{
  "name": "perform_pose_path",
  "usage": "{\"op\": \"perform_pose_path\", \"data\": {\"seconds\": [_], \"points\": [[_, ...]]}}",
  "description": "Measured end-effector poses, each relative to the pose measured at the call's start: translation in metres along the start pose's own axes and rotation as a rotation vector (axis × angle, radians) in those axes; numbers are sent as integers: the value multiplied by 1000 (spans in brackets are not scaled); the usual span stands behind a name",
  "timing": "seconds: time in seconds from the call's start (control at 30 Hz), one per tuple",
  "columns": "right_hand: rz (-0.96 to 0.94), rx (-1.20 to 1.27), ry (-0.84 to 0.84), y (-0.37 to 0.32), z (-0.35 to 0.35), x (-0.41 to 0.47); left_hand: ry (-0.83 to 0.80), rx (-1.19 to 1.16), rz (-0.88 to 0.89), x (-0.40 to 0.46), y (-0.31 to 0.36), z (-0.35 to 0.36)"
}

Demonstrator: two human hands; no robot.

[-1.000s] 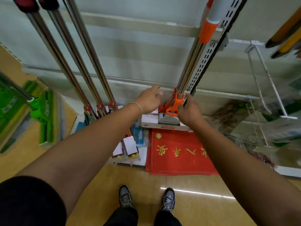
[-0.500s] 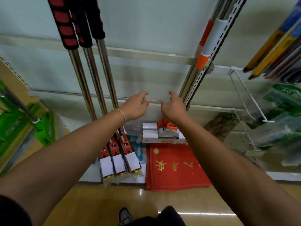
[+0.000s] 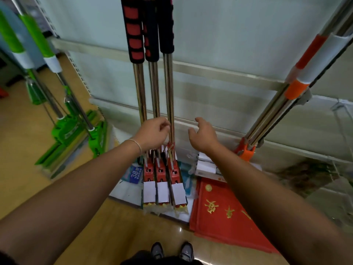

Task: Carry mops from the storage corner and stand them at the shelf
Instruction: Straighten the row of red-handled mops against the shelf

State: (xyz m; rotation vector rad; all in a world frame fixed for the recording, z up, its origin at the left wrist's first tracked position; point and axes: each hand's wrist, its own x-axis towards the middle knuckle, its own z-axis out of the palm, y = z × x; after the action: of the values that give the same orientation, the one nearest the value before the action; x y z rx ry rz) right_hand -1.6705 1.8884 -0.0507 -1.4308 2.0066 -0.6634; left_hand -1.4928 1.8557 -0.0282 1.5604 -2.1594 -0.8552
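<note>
While the left hand [image 3: 152, 133] curls at the three red sponge mops [image 3: 165, 174] standing at twelve o'clock, its grip is hidden; the right hand [image 3: 205, 135] hovers spread, touching nothing.

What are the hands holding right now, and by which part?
The left hand curls its fingers at the steel poles of the red-and-black-handled mops, low down above the red heads; a firm grip cannot be confirmed. The right hand is open, holding nothing.

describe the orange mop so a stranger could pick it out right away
Look along the pale back wall to its right end. The orange mop leans there against the slotted upright; unlike the three red-and-black-gripped mops at centre, its steel pole carries orange and white sleeves.
</note>
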Motion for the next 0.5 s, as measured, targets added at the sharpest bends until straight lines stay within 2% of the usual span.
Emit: {"op": "perform_pose_path", "data": {"seconds": [0.27,0.5], "points": [[-13,23,-77,-20,38,11,53,6,-194,-3,-55,-20],[108,65,-2,-41,70,22,13,113,-209,26,-89,-39]]}}
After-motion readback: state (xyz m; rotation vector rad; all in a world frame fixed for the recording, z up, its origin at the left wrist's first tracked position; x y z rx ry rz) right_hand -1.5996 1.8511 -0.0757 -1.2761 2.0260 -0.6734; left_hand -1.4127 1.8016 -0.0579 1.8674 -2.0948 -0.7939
